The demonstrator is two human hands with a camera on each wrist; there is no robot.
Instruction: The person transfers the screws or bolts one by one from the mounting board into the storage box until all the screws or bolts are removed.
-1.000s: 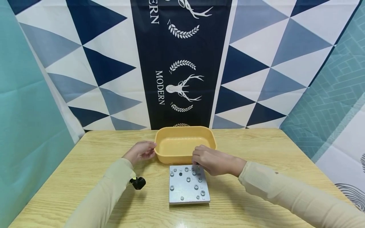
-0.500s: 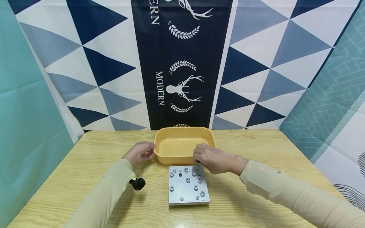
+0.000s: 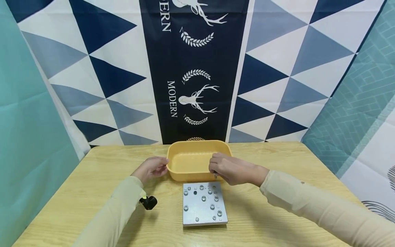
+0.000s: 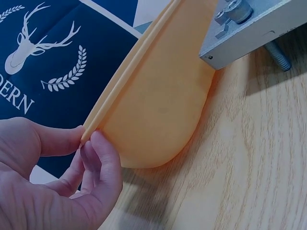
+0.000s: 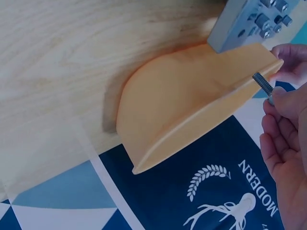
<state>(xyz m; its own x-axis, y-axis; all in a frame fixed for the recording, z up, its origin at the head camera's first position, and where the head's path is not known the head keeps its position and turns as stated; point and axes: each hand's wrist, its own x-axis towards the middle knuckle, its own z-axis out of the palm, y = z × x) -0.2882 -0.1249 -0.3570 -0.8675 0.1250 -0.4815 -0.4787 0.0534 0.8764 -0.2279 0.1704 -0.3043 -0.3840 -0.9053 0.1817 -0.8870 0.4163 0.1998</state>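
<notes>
My left hand (image 3: pixel 151 168) pinches the left rim of a yellow plastic basin (image 3: pixel 191 164) between thumb and fingers. My right hand (image 3: pixel 229 168) holds a small metal bolt (image 5: pixel 263 84) by its head end, above the basin's near right rim; the head is mostly hidden by the fingers, while the threaded shank shows in the right wrist view. Just in front of the basin lies a silver metal plate (image 3: pixel 199 210) with several socket-head bolts standing in it. One bolt's threaded shank (image 4: pixel 279 57) sticks out below the plate in the left wrist view.
Everything stands on a wood-grain table (image 3: pixel 102 192). A black camera part (image 3: pixel 149 203) hangs from my left wrist. Behind the table's far edge is a patterned curtain (image 3: pixel 197 68), with a teal cloth (image 3: pixel 34 144) at the left.
My right hand has lifted off the plate's far right corner and moved slightly away toward the basin, carrying the bolt. The left hand keeps its pinch on the rim. The head view tilts slightly.
</notes>
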